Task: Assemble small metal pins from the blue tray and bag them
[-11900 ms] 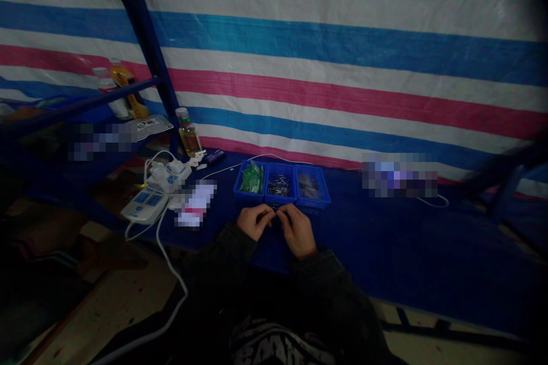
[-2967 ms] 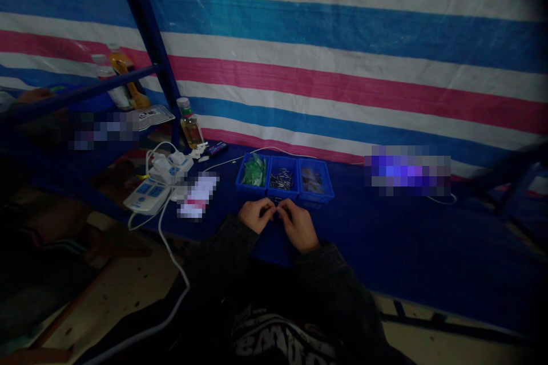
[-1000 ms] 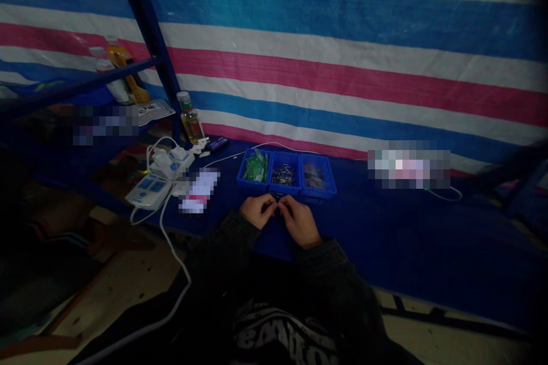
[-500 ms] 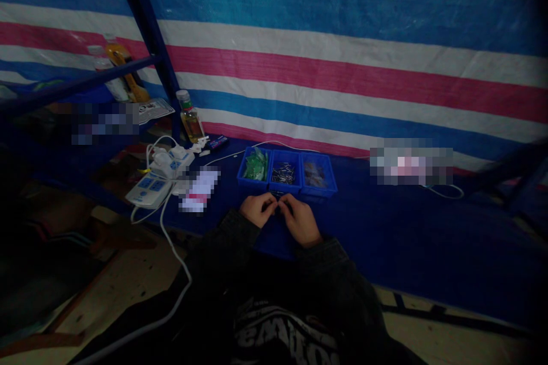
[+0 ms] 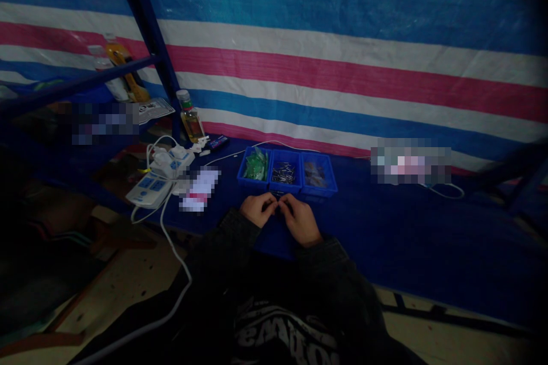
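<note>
My left hand (image 5: 257, 209) and my right hand (image 5: 302, 219) meet fingertip to fingertip on the blue cloth, just in front of three small blue bins. Both hands are pinched closed around something tiny that I cannot make out in the dim light. The left bin (image 5: 256, 166) holds green pieces, the middle bin (image 5: 283, 173) holds small dark metal parts, and the right bin (image 5: 317, 174) holds brownish bits.
A white power strip (image 5: 150, 190) with plugs and a cable (image 5: 171, 245) lies at the left. A small bottle (image 5: 190, 120) stands by a blue metal post (image 5: 148, 40). A striped tarp (image 5: 342, 57) hangs behind. The blue-covered table (image 5: 406, 234) stretches right.
My hands have stayed together in front of the bins with only slight finger movement. The view has shifted a little.
</note>
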`<action>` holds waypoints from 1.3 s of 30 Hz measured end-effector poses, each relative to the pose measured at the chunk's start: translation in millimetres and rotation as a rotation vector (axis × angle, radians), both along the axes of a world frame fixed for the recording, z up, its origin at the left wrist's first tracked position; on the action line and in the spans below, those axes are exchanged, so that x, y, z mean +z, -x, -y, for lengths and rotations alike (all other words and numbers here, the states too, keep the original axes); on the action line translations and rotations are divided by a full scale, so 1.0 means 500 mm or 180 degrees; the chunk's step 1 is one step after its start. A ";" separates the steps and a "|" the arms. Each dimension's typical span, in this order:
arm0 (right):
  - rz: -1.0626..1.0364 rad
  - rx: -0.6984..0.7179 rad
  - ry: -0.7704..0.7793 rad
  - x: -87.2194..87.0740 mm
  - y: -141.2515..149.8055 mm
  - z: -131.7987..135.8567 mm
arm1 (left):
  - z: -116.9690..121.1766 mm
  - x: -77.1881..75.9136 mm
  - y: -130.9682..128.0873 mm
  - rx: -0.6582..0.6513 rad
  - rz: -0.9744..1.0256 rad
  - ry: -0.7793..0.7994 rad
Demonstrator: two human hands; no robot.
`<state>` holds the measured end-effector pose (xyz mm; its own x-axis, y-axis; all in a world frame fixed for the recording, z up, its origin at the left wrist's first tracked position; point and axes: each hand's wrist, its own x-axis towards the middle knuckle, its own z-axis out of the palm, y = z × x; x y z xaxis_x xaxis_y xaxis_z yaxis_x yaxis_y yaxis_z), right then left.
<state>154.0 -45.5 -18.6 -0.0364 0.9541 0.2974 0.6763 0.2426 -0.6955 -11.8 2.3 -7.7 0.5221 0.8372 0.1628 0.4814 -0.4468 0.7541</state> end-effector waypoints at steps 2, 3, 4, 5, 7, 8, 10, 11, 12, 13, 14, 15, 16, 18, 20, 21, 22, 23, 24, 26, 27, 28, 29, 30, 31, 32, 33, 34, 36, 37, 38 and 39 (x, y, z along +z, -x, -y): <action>-0.0008 0.0002 -0.0020 -0.002 0.000 0.000 | 0.000 -0.001 0.000 0.0008 0.0006 -0.0005; -0.0010 0.0004 -0.0027 -0.003 0.000 0.000 | 0.000 -0.002 0.000 0.0007 0.0008 -0.0007; -0.0011 0.0005 -0.0029 -0.003 0.000 0.000 | 0.000 -0.002 0.000 0.0003 0.0010 -0.0010; -0.0011 0.0005 -0.0026 -0.004 0.000 0.000 | 0.000 -0.002 0.000 -0.0003 0.0011 -0.0013; -0.0004 -0.0007 -0.0017 -0.004 0.000 0.000 | 0.000 -0.001 0.000 -0.0006 0.0008 -0.0023; 0.0001 -0.0015 -0.0012 -0.003 0.001 0.000 | 0.000 0.000 0.000 -0.0005 0.0004 -0.0027; 0.0003 -0.0023 0.0005 -0.002 0.001 0.000 | 0.000 0.000 -0.001 0.0000 0.0005 -0.0031; 0.0004 -0.0017 0.0019 -0.001 0.002 0.001 | 0.000 0.001 -0.001 0.0001 0.0011 -0.0029; 0.0003 -0.0009 0.0031 0.000 0.002 0.001 | 0.000 0.001 -0.001 -0.0001 0.0021 -0.0026; 0.0002 -0.0005 0.0039 0.001 0.001 0.000 | 0.000 0.001 -0.001 -0.0009 0.0028 -0.0021; 0.0002 -0.0004 0.0042 0.001 0.001 0.000 | 0.000 0.001 -0.001 -0.0014 0.0031 -0.0017; 0.0004 -0.0006 0.0041 0.002 0.001 0.000 | 0.000 0.001 -0.001 -0.0016 0.0030 -0.0013; 0.0008 -0.0009 0.0036 0.002 0.001 0.000 | 0.000 0.001 -0.001 -0.0017 0.0027 -0.0013; 0.0015 -0.0007 0.0026 0.001 0.000 0.000 | 0.001 0.001 -0.001 -0.0021 0.0020 -0.0015; 0.0015 -0.0002 0.0011 0.001 0.000 0.000 | 0.001 0.001 -0.001 -0.0018 0.0017 -0.0009; 0.0012 -0.0003 0.0004 0.001 0.001 0.001 | 0.001 0.001 -0.001 -0.0014 0.0016 -0.0004; 0.0007 -0.0006 -0.0001 0.001 0.001 0.001 | 0.001 0.002 -0.001 -0.0008 0.0016 0.0000; 0.0003 -0.0007 -0.0002 0.002 0.001 0.001 | 0.002 0.002 0.000 0.0001 0.0018 0.0000; -0.0001 -0.0009 -0.0001 0.002 0.001 0.002 | 0.002 0.002 0.000 0.0007 0.0020 -0.0002; -0.0003 -0.0011 -0.0002 0.003 0.001 0.002 | 0.002 0.003 0.000 0.0003 0.0026 -0.0003; -0.0002 -0.0011 -0.0005 0.004 0.001 0.002 | 0.002 0.003 0.000 -0.0004 0.0031 0.0000; -0.0001 -0.0012 -0.0007 0.004 0.001 0.003 | 0.002 0.003 0.000 -0.0008 0.0038 0.0003; 0.0002 -0.0017 -0.0008 0.004 0.001 0.003 | 0.002 0.002 0.000 -0.0006 0.0047 0.0005; 0.0009 -0.0023 -0.0008 0.004 0.001 0.002 | 0.002 0.002 0.000 -0.0002 0.0054 0.0007; 0.0017 -0.0026 -0.0006 0.004 0.001 0.002 | 0.002 0.002 0.000 0.0003 0.0059 0.0007; 0.0021 -0.0028 -0.0006 0.004 0.001 0.002 | 0.002 0.001 0.000 0.0006 0.0061 0.0009; 0.0023 -0.0027 -0.0011 0.004 0.001 0.002 | 0.002 0.001 -0.001 0.0006 0.0062 0.0011; 0.0023 -0.0020 -0.0017 0.005 0.001 0.002 | 0.002 0.001 -0.001 -0.0003 0.0060 0.0015; 0.0015 -0.0004 -0.0024 0.006 0.001 0.003 | 0.002 0.001 -0.001 -0.0019 0.0073 0.0012; 0.0008 -0.0001 -0.0020 0.006 0.001 0.003 | 0.002 0.000 -0.001 -0.0020 0.0080 0.0007; 0.0001 0.0000 -0.0009 0.006 0.002 0.003 | 0.002 0.000 -0.001 -0.0015 0.0084 0.0001; -0.0005 0.0000 0.0004 0.006 0.002 0.004 | 0.002 0.000 -0.001 -0.0008 0.0081 -0.0002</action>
